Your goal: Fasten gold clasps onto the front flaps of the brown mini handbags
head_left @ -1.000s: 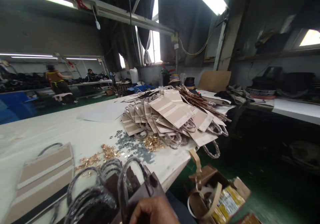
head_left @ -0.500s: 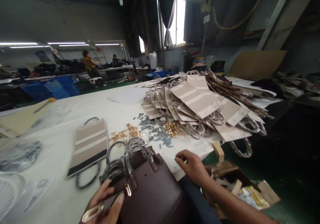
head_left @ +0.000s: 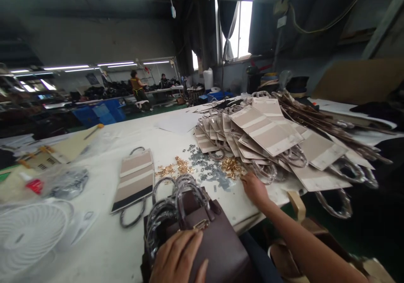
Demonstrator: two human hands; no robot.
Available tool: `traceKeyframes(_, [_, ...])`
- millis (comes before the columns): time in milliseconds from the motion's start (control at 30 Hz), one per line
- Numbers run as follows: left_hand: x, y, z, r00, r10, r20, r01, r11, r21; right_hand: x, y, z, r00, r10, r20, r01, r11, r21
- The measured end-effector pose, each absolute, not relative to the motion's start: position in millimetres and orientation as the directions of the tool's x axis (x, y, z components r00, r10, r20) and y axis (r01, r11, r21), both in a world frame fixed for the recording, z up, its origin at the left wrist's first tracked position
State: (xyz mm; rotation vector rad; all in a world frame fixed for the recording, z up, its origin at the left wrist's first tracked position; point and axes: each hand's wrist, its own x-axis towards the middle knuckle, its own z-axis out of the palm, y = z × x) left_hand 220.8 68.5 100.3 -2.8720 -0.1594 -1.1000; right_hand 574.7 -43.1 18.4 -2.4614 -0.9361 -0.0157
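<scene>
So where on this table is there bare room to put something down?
Bare white table lies behind the striped bag panel, toward the paper sheet. Crowded: gold fittings by the right hand, panel heap, brown handbag under the left hand, fan.

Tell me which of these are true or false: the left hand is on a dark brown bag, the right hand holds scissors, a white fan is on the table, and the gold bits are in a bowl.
1. The left hand rests on the dark brown bag. True.
2. The right hand holds scissors. False: it reaches toward the gold bits; no scissors show.
3. A white fan lies on the table. True.
4. The gold bits sit in a bowl. False: they lie loose on the table.
</scene>
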Motion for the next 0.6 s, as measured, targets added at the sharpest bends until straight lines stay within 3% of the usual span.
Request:
traceKeyframes(233, [235.1, 52.7, 128.4, 0.81, 0.202, 0.55, 0.115, -0.975, 0.19, 589.8, -47.1, 15.4, 0.753, 0.657, 0.044, 0.63, -0.7, -0.336])
traceKeyframes(467, [273.4, 62.4, 138.2, 0.92, 0.153, 0.36, 0.098, -0.981, 0.166, 582.4, -49.2, 26.4, 0.773, 0.631, 0.061, 0.621, -0.735, -0.273])
traceKeyframes(600, [294.6, 75.7, 131.3, 0.962, 0.108, 0.25, 0.074, -0.987, 0.142, 580.4, -55.9, 22.5, 0.746, 0.647, 0.158, 0.656, -0.673, -0.343])
